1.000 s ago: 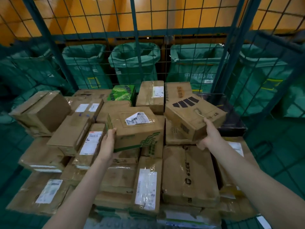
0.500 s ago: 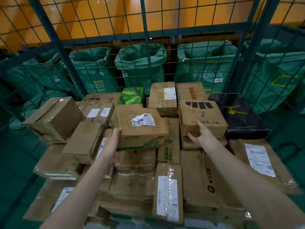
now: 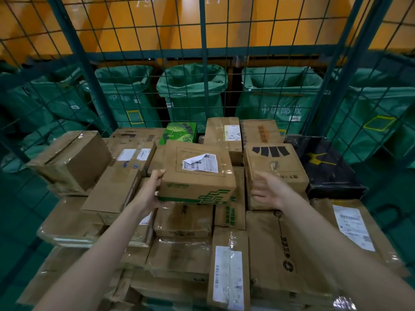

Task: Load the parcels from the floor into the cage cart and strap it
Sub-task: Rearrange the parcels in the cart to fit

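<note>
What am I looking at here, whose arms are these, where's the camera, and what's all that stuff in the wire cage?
There is no machine here: these are a person's two bare arms. The one picture comes from a wide-angle camera worn on the person's head, looking forward and down. In front is a cage cart with green wire-mesh walls, piled with taped cardboard parcels, plus one black parcel at the right. The left hand grips the side of a brown box with green print, whose white label is peeling up at one corner. The right hand is open and holds nothing; it hovers in front of the box with black stripes. Behind the mesh stand green mail sacks against an orange wall.
</note>
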